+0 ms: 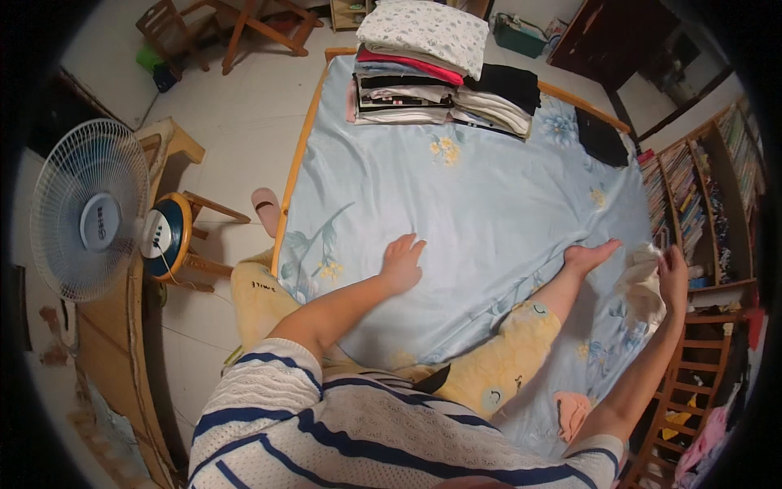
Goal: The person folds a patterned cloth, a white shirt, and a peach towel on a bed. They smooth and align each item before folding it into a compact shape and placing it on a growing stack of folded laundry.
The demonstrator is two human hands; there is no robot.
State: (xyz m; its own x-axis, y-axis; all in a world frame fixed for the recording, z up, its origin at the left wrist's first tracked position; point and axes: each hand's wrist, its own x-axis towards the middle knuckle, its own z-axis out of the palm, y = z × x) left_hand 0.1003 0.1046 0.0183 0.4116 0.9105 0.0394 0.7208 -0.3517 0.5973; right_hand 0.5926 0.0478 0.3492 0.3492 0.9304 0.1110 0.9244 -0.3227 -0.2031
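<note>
My left hand [402, 265] rests on the light blue flowered bed sheet [472, 196], palm down, its fingers stretched out and nothing in them. Out to the right, at the bed's edge, my right hand [673, 281] grips a crumpled white cloth garment [641, 285]; its exact kind cannot be made out. The garment hangs against the side of the bed near the bookshelf. Between my hands my bare foot [592, 255] and a leg in yellow trousers [521, 334] lie across the sheet. A small peach-coloured cloth [573, 414] lies by my right forearm.
Folded clothes stand in a tall stack [407, 90] and a lower stack [494, 98] at the bed's far end. A black folded cloth [601, 137] is at the far right corner. Left stand a fan [98, 216] and stool [167, 236]; right, a bookshelf [692, 196] and wooden rack [692, 375].
</note>
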